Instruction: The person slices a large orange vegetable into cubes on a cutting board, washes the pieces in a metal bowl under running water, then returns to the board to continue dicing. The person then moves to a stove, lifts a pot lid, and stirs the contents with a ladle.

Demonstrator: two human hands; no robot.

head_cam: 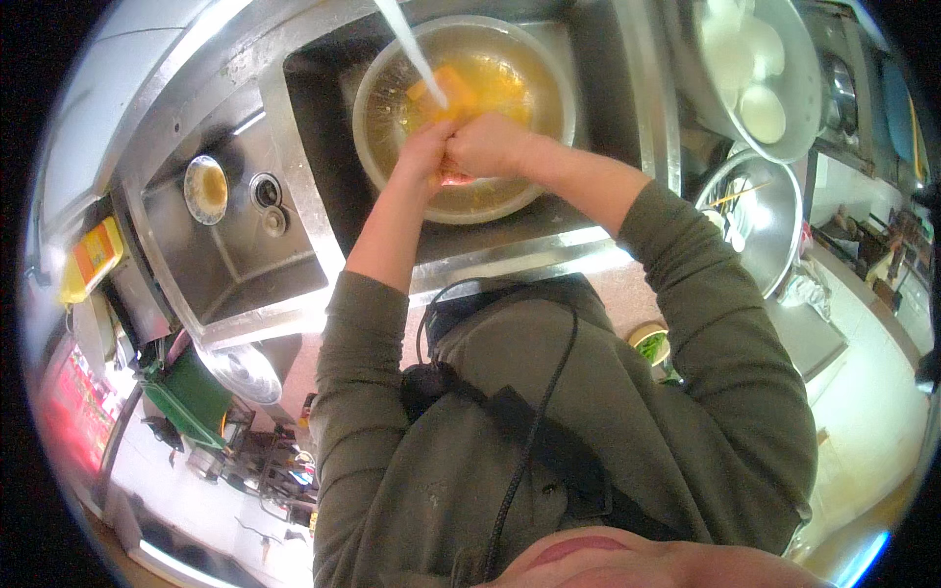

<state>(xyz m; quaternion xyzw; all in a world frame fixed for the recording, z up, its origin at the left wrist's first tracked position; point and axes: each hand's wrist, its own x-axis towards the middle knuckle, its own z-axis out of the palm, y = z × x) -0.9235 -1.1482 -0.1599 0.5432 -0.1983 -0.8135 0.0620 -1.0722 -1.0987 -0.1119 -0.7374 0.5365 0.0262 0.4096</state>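
A large round metal basin (375, 121) sits in the sink with yellowish liquid inside. A stream of water (415, 55) runs down into it from above. An orange block-like item (448, 84), blurred, lies in the liquid just beyond the hands. My left hand (426, 151) and my right hand (489, 143) meet over the near half of the basin, touching each other. Below them shows a bit of something pinkish red (457, 178); whether either hand grips it cannot be made out, since the fingers are largely hidden.
The left sink compartment (250, 250) holds a small bowl (206, 189) near the drain (265, 191). At right stand a large bowl with white round items (801, 110) and a metal bowl with utensils (790, 220). A small container of green pieces (650, 343) is lower right.
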